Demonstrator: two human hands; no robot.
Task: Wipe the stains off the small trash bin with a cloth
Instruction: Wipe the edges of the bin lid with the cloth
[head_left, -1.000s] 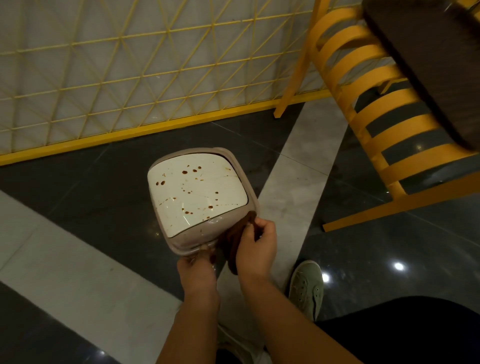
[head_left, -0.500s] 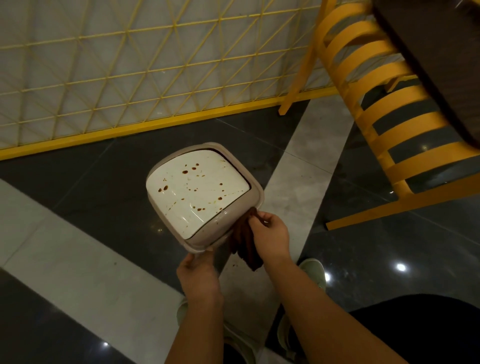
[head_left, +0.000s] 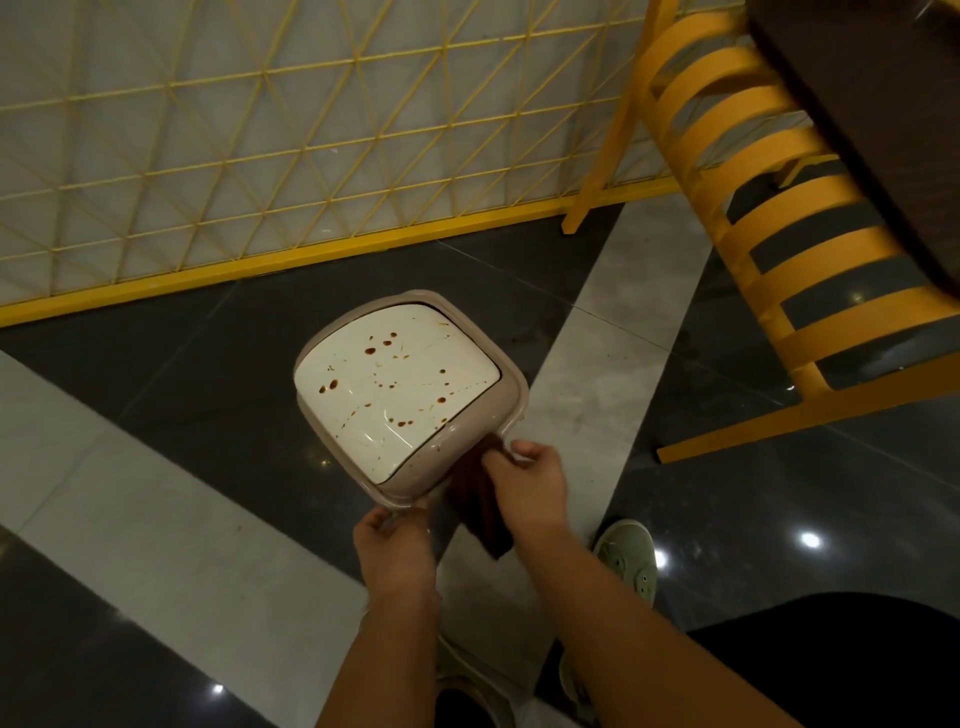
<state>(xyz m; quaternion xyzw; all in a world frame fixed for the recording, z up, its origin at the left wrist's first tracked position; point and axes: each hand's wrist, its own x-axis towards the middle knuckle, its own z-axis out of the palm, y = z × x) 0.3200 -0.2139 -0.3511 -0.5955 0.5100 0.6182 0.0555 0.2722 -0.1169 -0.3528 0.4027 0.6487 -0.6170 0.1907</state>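
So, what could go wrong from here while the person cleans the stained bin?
1. The left hand holds the trash bin only at its near rim, so it might slip or tip under pressure.
2. The cloth, held by the right hand, is at the rim; the brown stains on the white lid are unwiped and may smear.

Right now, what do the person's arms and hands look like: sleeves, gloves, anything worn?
Both forearms are bare as far as the frame shows: no sleeves in view. The left hand and right hand wear no gloves. No rings, watch or wristbands can be seen on the sides facing the camera, and no markings stand out. Fingernails are too small to judge.
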